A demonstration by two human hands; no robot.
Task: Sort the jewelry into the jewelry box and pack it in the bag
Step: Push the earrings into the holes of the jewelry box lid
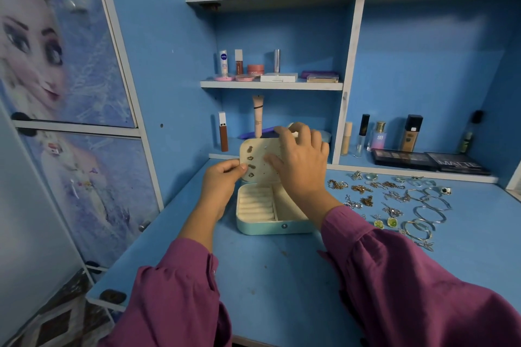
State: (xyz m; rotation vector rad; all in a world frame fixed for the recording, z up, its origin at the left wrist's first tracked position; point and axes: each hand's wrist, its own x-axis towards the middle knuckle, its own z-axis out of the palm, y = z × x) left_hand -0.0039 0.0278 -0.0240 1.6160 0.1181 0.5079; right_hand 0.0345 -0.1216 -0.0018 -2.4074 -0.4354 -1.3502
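A pale blue jewelry box (pixel 255 227) stands open on the blue desk, its cream lid (pixel 258 156) upright with several stud earrings pinned in a column. My left hand (pixel 222 180) pinches the lid's left edge by the earrings. My right hand (pixel 300 160) covers the lid's right side, thumb on its face and fingers curled over the top edge. The ring rolls (pixel 255 204) in the box's left compartment show bare. Loose jewelry (pixel 394 200) lies to the right of the box: earrings, rings, silver bangles (pixel 430 213) and a green-stone pair (pixel 384 223).
Cosmetics fill the shelves behind: tubes (pixel 258 117), bottles (pixel 379 135) and dark palettes (pixel 428 162) along the back right. A cupboard door with a cartoon picture (pixel 56 65) flanks the desk on the left. The desk's front edge (pixel 169 307) runs below my sleeves.
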